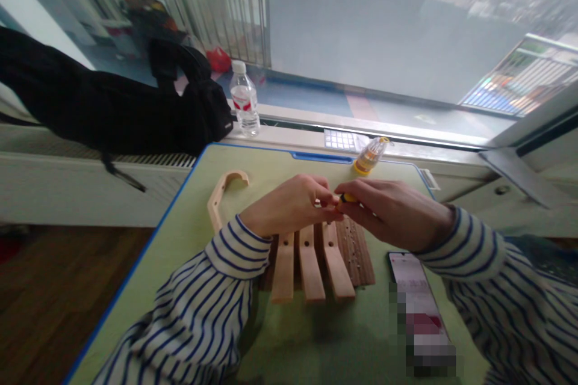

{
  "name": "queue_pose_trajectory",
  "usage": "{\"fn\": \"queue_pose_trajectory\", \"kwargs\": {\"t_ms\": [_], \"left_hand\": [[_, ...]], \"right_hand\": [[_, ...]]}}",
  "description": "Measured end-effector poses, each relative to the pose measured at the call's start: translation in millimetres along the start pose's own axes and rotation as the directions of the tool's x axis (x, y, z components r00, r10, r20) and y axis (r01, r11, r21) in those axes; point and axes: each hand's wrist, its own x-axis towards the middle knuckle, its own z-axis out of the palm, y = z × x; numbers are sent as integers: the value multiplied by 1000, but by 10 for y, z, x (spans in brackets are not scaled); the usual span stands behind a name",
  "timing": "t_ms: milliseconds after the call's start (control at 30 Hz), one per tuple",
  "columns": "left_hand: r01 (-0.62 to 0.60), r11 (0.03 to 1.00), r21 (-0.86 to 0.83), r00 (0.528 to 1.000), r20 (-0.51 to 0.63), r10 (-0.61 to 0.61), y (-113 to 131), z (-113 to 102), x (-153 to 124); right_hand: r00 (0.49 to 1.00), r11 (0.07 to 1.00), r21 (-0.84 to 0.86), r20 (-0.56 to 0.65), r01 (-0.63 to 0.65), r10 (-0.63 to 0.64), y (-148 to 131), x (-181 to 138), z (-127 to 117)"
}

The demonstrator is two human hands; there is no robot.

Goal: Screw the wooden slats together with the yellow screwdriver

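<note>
My left hand (291, 204) and my right hand (388, 210) meet above a row of wooden slats (311, 264) on the green table (189, 240). Both hands are closed in a pinch around a small yellow and black object (347, 197), which shows only in part between the fingertips. The left fingertips pinch at its left end; what they hold there is too small to make out. A darker wooden piece with small holes (359, 249) lies at the right of the slats. Striped sleeves cover both forearms.
A curved wooden piece (223, 192) lies at the left of the hands. A small yellow-capped container (370, 156) lies at the table's far edge. A phone (413, 289) rests at the right. On the sill stand a water bottle (244, 101) and a black bag (112, 102).
</note>
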Motion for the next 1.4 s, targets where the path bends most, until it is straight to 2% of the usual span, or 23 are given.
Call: {"fn": "queue_pose_trajectory", "kwargs": {"t_ms": [100, 333, 600, 900, 1233, 1400], "left_hand": [[-2, 1000, 20, 1000, -9, 2, -11, 5, 3], [-28, 998, 50, 1000, 4, 28, 11, -7, 15], [-27, 998, 62, 1000, 12, 26, 22, -9, 5], [-23, 997, 73, 1000, 17, 22, 28, -2, -10], [9, 991, 133, 999, -51, -2, 82, -7, 6], [-11, 994, 109, 999, -45, 16, 87, -10, 12]], "right_hand": [[1000, 1000, -2, 10, 9, -9, -3, 29, 12], [997, 998, 53, -64, 43, -40, 16, 28, 103], [989, 997, 67, -140, -45, 54, -12, 5, 209], [950, 983, 74, -255, -166, 180, -128, 6, 306], [964, 981, 69, -181, -183, 193, -121, -10, 232], [980, 992, -44, -170, -115, 106, -70, -38, 85]]}}
